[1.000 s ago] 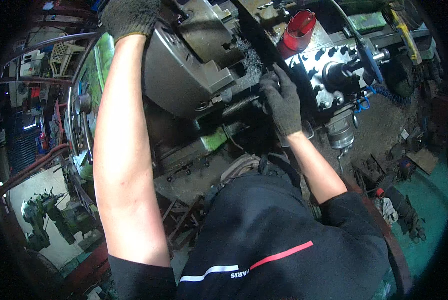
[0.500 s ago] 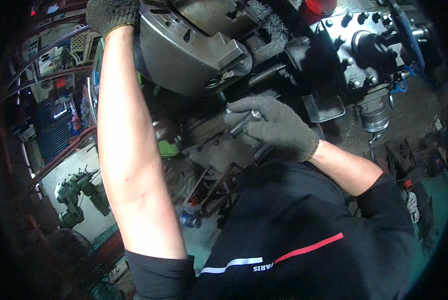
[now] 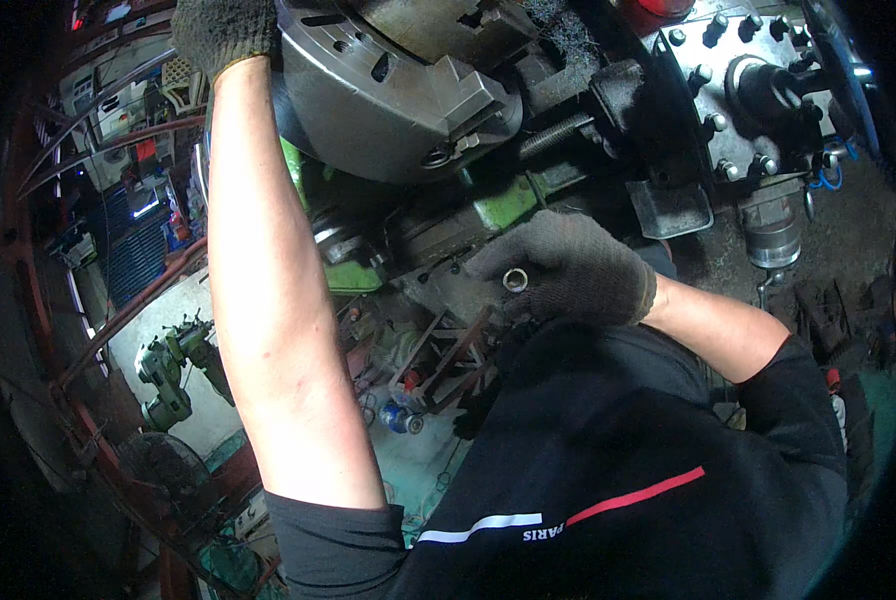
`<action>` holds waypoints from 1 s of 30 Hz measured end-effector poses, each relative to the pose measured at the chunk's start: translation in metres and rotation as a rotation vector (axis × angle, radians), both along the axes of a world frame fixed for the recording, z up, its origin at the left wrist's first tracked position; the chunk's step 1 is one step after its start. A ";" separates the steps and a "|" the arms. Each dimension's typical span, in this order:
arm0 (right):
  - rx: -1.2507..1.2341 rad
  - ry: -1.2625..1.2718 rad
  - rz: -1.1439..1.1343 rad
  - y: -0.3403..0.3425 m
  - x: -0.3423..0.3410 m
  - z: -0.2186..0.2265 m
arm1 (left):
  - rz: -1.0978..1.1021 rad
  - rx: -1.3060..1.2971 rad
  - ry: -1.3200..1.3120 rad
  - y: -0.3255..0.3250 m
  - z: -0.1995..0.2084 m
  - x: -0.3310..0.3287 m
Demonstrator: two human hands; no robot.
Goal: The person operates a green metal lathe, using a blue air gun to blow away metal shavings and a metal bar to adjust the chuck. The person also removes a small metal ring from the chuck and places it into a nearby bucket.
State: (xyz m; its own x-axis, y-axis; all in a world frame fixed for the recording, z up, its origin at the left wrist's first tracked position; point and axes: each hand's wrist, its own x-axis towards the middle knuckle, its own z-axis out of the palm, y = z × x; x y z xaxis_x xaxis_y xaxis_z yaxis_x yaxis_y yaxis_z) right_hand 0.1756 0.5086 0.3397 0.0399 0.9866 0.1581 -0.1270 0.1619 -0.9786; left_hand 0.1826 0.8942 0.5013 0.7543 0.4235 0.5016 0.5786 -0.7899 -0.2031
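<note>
My left hand (image 3: 225, 38), in a dark knit glove, reaches up to the left side of a big round lathe chuck (image 3: 368, 125). Its fingers run out of the picture at the top edge, so what they touch is hidden. A stepped jaw (image 3: 468, 98) sits on the chuck's face. Below the chuck, in front of my chest, my gloved right hand (image 3: 588, 268) is closed round a metal tool with a hollow round end (image 3: 515, 280), like a socket. That end points toward me; the rest of the tool is covered by the glove.
Curled metal shavings (image 3: 565, 45) lie beside the chuck. To the right stands a bolted plate (image 3: 748, 95) with a metal cylinder (image 3: 773, 240) below it. Green machine parts (image 3: 508, 202) show under the chuck. A green-grey machine (image 3: 168, 375) stands at lower left, past a red rail (image 3: 133, 320).
My right hand has dropped a little, away from the chuck, and turned so that the tool's hollow end faces me. My left hand stays at the chuck's left side. The whole view has shifted slightly.
</note>
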 end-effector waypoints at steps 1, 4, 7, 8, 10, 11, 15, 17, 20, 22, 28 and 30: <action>-0.003 -0.015 -0.009 -0.001 0.002 0.001 | -0.003 -0.116 -0.078 -0.015 0.000 0.001; -0.001 -0.088 -0.028 -0.005 0.004 -0.002 | -0.105 -0.031 -0.084 0.008 -0.005 -0.009; 0.104 -0.191 -0.121 -0.004 0.008 -0.015 | -0.098 0.306 0.086 0.044 -0.010 -0.016; 0.196 -0.225 -0.160 -0.001 0.011 -0.021 | -0.055 0.421 0.146 0.052 -0.012 -0.021; 0.259 -0.350 -0.306 0.006 0.013 -0.035 | -0.145 0.455 0.208 0.054 -0.011 -0.012; 0.229 -0.436 -0.412 0.009 0.012 -0.044 | -0.196 0.474 0.236 0.054 -0.009 -0.005; -0.532 1.056 -0.126 -0.017 0.025 -0.026 | 0.134 0.407 0.330 0.085 -0.010 -0.028; -0.364 0.640 -0.237 -0.032 0.030 -0.025 | 0.038 0.461 0.311 0.092 -0.018 -0.030; -0.368 0.703 -0.316 -0.053 0.037 -0.010 | 0.066 0.431 0.312 0.106 -0.022 -0.031; -0.438 0.708 -0.393 -0.068 0.045 0.007 | -0.031 0.394 0.261 0.128 -0.031 -0.035; -0.513 -0.032 -0.573 -0.114 0.057 0.028 | 0.003 0.244 0.221 0.100 -0.028 -0.027; -0.585 -0.253 -0.590 -0.125 0.059 0.030 | 0.061 0.304 0.210 0.073 -0.025 -0.016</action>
State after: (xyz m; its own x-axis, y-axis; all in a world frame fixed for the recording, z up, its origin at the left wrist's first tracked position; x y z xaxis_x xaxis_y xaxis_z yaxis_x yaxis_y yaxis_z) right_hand 0.2344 0.3832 0.3698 0.6029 0.7415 -0.2944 0.0523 -0.4049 -0.9129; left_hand 0.1665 0.9673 0.4762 0.8320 0.3262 0.4487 0.5436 -0.6404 -0.5425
